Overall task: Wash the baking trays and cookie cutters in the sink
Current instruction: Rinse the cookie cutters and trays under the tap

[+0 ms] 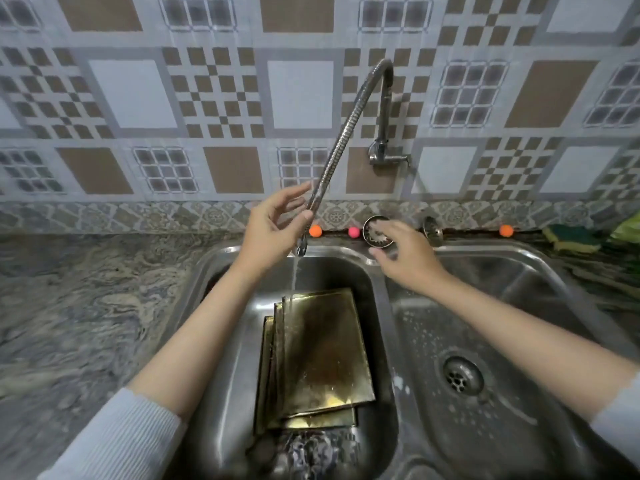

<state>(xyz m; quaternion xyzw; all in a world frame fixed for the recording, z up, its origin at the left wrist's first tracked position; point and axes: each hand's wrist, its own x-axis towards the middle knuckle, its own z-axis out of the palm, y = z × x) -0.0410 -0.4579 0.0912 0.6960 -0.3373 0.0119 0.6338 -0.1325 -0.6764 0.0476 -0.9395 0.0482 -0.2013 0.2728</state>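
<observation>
Stacked golden baking trays (322,355) lie in the left basin of the steel sink (221,306). Water runs from the flexible tap hose (343,140) onto the top tray. My left hand (273,230) pinches the hose near its nozzle between thumb and fingers. My right hand (405,258) hovers with relaxed fingers over the sink's back rim, just in front of a round metal cookie cutter (375,230). It holds nothing. A second metal cutter (433,230) leans against the wall to the right.
The right basin (460,375) has a drain strainer and soap flecks. Orange and pink balls (353,232) sit along the back ledge. A green-yellow sponge (571,239) lies at the far right. Marbled stone counter (86,306) spreads to the left.
</observation>
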